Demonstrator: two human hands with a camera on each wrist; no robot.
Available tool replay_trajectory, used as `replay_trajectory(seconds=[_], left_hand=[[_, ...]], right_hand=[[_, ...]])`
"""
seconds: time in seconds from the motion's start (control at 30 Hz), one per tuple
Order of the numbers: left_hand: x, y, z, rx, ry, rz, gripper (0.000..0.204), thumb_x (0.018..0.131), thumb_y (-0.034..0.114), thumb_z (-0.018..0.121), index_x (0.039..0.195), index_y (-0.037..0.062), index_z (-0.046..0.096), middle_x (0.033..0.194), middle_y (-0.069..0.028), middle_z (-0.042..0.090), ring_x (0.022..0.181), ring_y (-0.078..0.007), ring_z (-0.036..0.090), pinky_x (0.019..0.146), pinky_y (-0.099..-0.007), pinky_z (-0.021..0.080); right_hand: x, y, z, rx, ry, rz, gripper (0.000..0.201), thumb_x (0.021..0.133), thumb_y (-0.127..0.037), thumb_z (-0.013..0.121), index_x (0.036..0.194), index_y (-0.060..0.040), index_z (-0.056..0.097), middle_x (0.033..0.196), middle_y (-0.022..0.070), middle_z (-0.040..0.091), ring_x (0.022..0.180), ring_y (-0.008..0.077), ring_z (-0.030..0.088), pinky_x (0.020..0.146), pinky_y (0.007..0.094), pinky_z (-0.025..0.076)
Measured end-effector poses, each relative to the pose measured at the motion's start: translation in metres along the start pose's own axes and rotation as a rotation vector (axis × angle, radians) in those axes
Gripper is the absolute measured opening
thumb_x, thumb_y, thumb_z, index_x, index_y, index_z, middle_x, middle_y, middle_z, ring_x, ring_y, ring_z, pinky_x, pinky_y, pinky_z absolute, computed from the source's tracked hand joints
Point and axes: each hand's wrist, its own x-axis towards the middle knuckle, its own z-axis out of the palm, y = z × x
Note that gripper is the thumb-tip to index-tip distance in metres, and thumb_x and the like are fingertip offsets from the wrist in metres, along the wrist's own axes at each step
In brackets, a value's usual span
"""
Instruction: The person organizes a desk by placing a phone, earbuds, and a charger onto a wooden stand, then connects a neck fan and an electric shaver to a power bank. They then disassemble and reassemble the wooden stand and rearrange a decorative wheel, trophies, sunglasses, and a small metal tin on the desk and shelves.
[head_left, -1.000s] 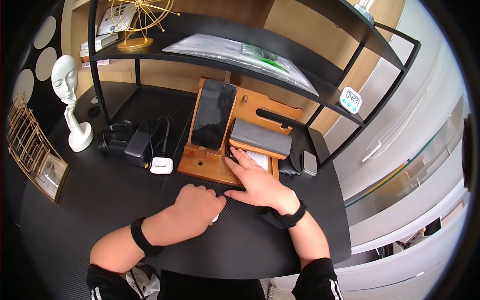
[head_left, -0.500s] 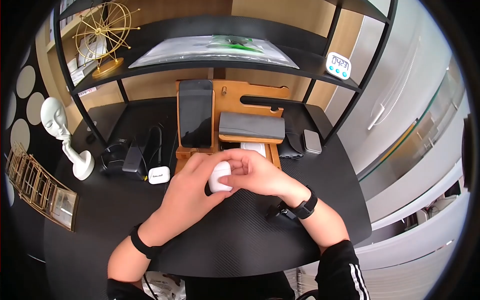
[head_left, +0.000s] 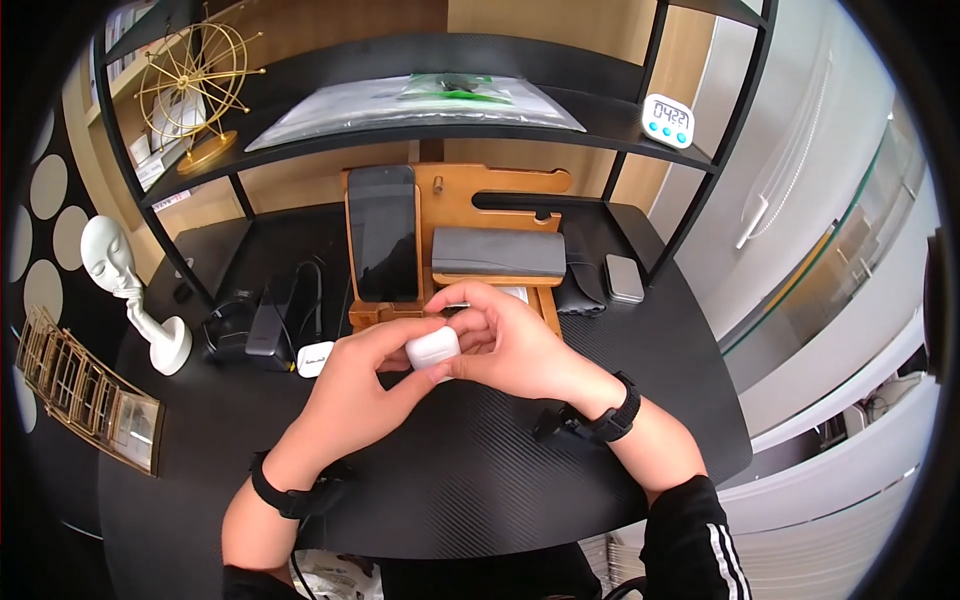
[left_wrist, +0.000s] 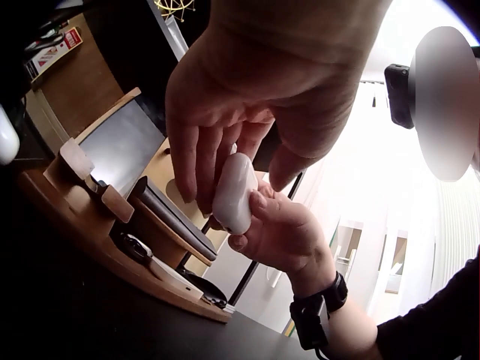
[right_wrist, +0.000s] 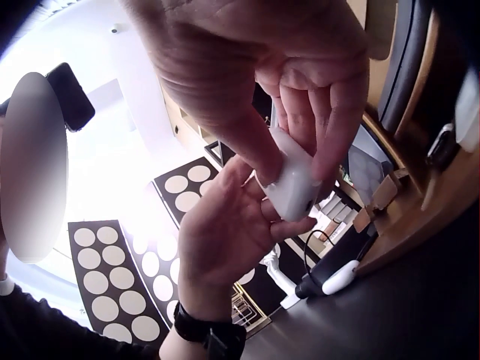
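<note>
A white earbud charging case [head_left: 433, 347] is held up between both hands above the front of the desk. My left hand [head_left: 360, 378] holds it from the left, thumb at its lower edge and fingers behind. From the right, my right hand [head_left: 515, 345] pinches the case, thumb on the near face and fingers curled behind it. In the left wrist view the case [left_wrist: 235, 195] looks closed, and the right thumb presses its side. The right wrist view shows the case [right_wrist: 289, 176] between right thumb and fingers, the left fingers close below.
Behind the hands stands a wooden stand [head_left: 455, 205] with a phone [head_left: 383, 235] and a grey glasses case [head_left: 498, 251]. Left of it lie a second white case [head_left: 314, 360], a power bank [head_left: 268, 318] and a white figurine [head_left: 165, 345]. A small tin [head_left: 623, 279] sits right; a shelf spans above.
One second ago the left hand was low over the desk and the right lay spread at the stand. Both then came together around the case, which has since turned and tipped between them.
</note>
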Motion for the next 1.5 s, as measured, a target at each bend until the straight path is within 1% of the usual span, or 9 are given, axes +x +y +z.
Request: replay_trajectory(seconds=[0.2,0.27,0.7,0.8,0.97,1.03,1.13,1.37,1.5], left_hand=[[-0.001,-0.009,0.002,0.012,0.052,-0.023,0.024,0.083,0.002,0.063,0.106,-0.0034,0.060,0.094,-0.0128,0.066,0.086,-0.0193,0.067,0.077,-0.0277,0.053],[0.000,-0.004,0.001,-0.021,0.009,-0.096,0.026,0.084,-0.001,0.061,0.110,-0.0039,0.058,0.098,-0.0095,0.065,0.090,-0.0134,0.063,0.081,-0.0259,0.051],[0.002,-0.002,-0.013,-0.323,-0.103,-0.248,0.023,0.090,0.008,0.057,0.108,-0.0060,0.060,0.095,-0.0086,0.066,0.088,-0.0125,0.063,0.079,-0.0246,0.050],[0.002,-0.007,-0.009,-0.245,-0.109,-0.190,0.023,0.091,0.006,0.055,0.112,-0.0038,0.060,0.097,-0.0071,0.065,0.088,-0.0128,0.062,0.077,-0.0246,0.051],[-0.002,-0.003,0.004,-0.168,-0.070,-0.114,0.042,0.089,0.011,0.060,0.128,-0.0001,0.047,0.098,-0.0080,0.064,0.084,-0.0130,0.064,0.075,-0.0245,0.050],[-0.003,-0.010,0.004,-0.096,-0.079,-0.129,0.058,0.086,0.015,0.064,0.136,0.0029,0.037,0.101,-0.0116,0.063,0.082,-0.0176,0.066,0.074,-0.0269,0.050],[-0.003,-0.013,0.001,0.339,-0.195,-0.221,0.075,0.081,0.027,0.069,0.139,0.0029,0.029,0.102,-0.0175,0.063,0.084,-0.0245,0.067,0.074,-0.0324,0.051],[-0.002,-0.016,0.000,0.426,-0.253,-0.296,0.070,0.080,0.024,0.070,0.138,0.0059,0.035,0.104,-0.0185,0.063,0.087,-0.0234,0.066,0.076,-0.0303,0.050],[-0.006,-0.025,0.001,0.565,-0.326,-0.165,0.055,0.083,0.033,0.064,0.124,0.0011,0.049,0.102,-0.0163,0.062,0.089,-0.0291,0.063,0.077,-0.0367,0.049]], right_hand=[[-0.006,-0.015,0.008,-0.202,0.017,-0.049,0.045,0.079,0.000,0.066,0.119,-0.0023,0.045,0.091,0.0111,0.067,0.085,0.0167,0.065,0.076,0.0285,0.052],[-0.005,-0.013,0.007,-0.189,0.010,-0.046,0.047,0.080,0.000,0.066,0.122,-0.0029,0.045,0.091,0.0117,0.068,0.085,0.0185,0.066,0.077,0.0292,0.052],[-0.007,-0.025,0.002,-0.308,-0.102,-0.084,0.063,0.076,0.001,0.067,0.133,-0.0061,0.040,0.091,0.0110,0.068,0.084,0.0220,0.067,0.077,0.0303,0.053],[-0.008,-0.023,0.004,-0.316,-0.062,-0.108,0.060,0.076,0.000,0.067,0.131,-0.0052,0.043,0.090,0.0118,0.068,0.081,0.0209,0.067,0.074,0.0292,0.053],[-0.005,-0.015,-0.003,-0.315,0.054,-0.055,0.049,0.078,0.003,0.065,0.125,-0.0035,0.051,0.091,0.0069,0.066,0.079,0.0093,0.064,0.070,0.0236,0.052],[-0.003,-0.020,-0.009,-0.378,0.098,-0.002,0.043,0.078,-0.001,0.067,0.119,-0.0026,0.056,0.088,0.0081,0.065,0.075,0.0110,0.065,0.066,0.0247,0.052],[-0.001,-0.001,-0.023,-0.740,0.197,-0.009,0.032,0.080,-0.008,0.065,0.110,-0.0023,0.060,0.088,0.0118,0.065,0.073,0.0202,0.066,0.066,0.0293,0.052],[0.002,0.013,-0.017,-0.809,0.176,-0.036,0.030,0.077,-0.006,0.065,0.106,-0.0018,0.062,0.092,0.0163,0.065,0.082,0.0288,0.064,0.074,0.0346,0.051],[0.004,0.030,-0.013,-0.898,0.199,-0.151,0.030,0.076,-0.002,0.062,0.106,-0.0014,0.062,0.095,0.0173,0.064,0.090,0.0323,0.061,0.079,0.0374,0.049]])
